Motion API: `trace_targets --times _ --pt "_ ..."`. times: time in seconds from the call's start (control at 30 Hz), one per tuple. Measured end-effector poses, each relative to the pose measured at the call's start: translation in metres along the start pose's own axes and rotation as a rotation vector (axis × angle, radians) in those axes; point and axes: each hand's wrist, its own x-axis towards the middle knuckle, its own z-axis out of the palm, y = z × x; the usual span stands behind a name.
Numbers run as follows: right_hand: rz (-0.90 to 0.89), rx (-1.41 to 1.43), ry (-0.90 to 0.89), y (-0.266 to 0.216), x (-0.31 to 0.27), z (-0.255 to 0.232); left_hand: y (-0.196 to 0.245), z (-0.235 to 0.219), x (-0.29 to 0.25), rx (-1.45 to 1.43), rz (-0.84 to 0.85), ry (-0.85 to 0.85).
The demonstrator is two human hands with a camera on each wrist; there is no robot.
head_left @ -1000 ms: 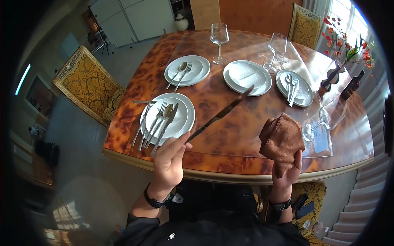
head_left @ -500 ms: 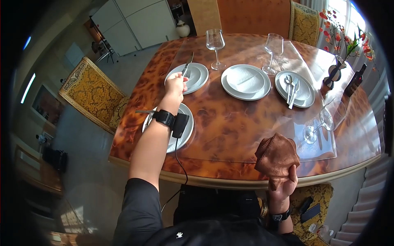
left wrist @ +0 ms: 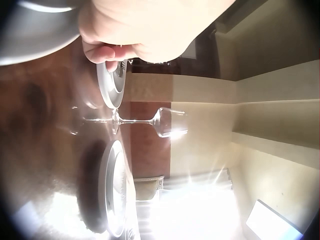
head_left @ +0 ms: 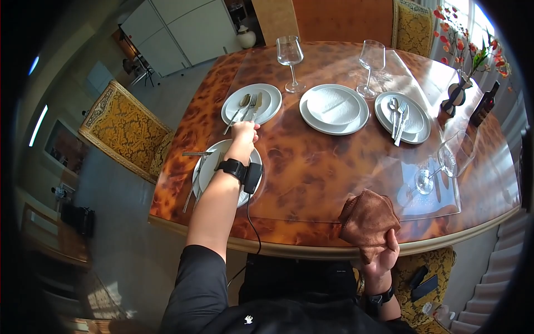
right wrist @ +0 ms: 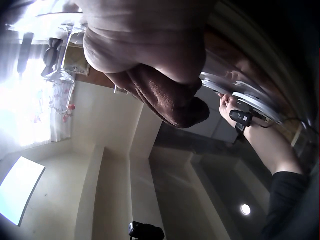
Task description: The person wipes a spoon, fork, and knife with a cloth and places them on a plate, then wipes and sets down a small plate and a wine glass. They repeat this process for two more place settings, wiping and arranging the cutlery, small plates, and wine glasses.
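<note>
Glossy table [head_left: 311, 183], knife [head_left: 258, 101] newly beside fork [head_left: 252, 102]

Brown cloth [head_left: 369, 220], white plates [head_left: 334, 107]

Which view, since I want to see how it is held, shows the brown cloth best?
The head view: the brown cloth appears almost whole, bunched, with the right hand at its lower end. The right wrist view shows only a dark fold beyond the hand; the left wrist view does not show it.
</note>
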Motion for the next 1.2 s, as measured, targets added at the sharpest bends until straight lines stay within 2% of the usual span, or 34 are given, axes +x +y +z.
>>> trace_targets --times 0.13,0.23,0.43,0.67,1.03,1.13,1.2 --pt "0.002 -0.012 0.038 0.004 -0.001 0.001 0.002 0.0 -0.006 0.378 0.114 0.063" --pt "0.004 -0.005 0.053 0.006 -0.003 0.0 0.008 0.002 -0.009 0.868 0.344 0.19" --pt "-0.024 -0.041 0.136 0.002 -0.011 -0.009 0.02 0.003 -0.025 1.15 0.389 0.152" --pt "-0.033 -0.041 0.219 -0.001 -0.016 -0.007 0.018 0.0 -0.029 1.254 0.447 0.148" --pt "-0.056 -0.041 0.16 -0.001 -0.017 -0.006 0.022 -0.003 -0.03 1.392 0.454 0.216" --pt "-0.054 -0.036 0.169 -0.002 -0.016 -0.006 0.021 -0.001 -0.034 1.406 0.643 0.314" --pt "-0.058 -0.029 0.18 -0.002 -0.014 -0.005 0.031 0.009 -0.056 1.339 0.827 0.323"
